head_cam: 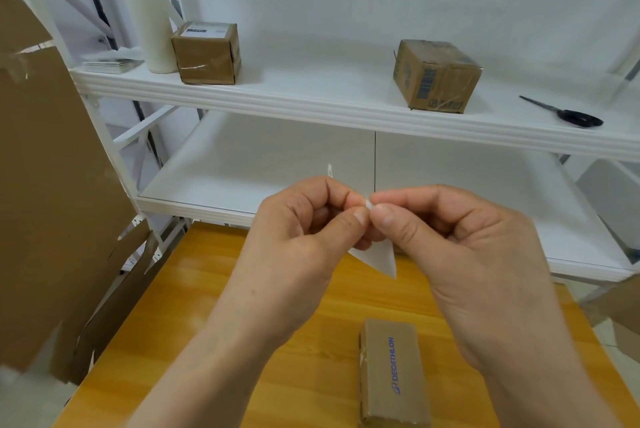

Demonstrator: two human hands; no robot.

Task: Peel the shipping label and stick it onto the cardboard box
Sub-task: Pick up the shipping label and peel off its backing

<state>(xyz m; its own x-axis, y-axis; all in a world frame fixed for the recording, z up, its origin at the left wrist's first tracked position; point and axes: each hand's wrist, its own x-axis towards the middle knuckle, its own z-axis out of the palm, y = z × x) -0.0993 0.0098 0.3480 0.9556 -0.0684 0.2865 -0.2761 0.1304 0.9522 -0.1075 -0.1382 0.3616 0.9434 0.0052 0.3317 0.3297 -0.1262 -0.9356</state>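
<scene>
Both hands meet at mid-frame above the wooden table [284,330]. My left hand [298,233] and my right hand [446,237] pinch the top corner of a white shipping label [379,259] between thumbs and forefingers. The label hangs down between them, and one small corner pokes up behind my left fingers. Most of the label is hidden by the hands. A long cardboard box [393,374] with blue DECATHLON print lies flat on the table below my right wrist, apart from both hands.
A white shelf [311,95] behind the table carries a labelled cardboard box [207,52], a taped cardboard box [434,76], a white bottle [149,19], a stack of label sheets [110,64] and black scissors [568,114]. Flattened cardboard [52,185] leans at the left.
</scene>
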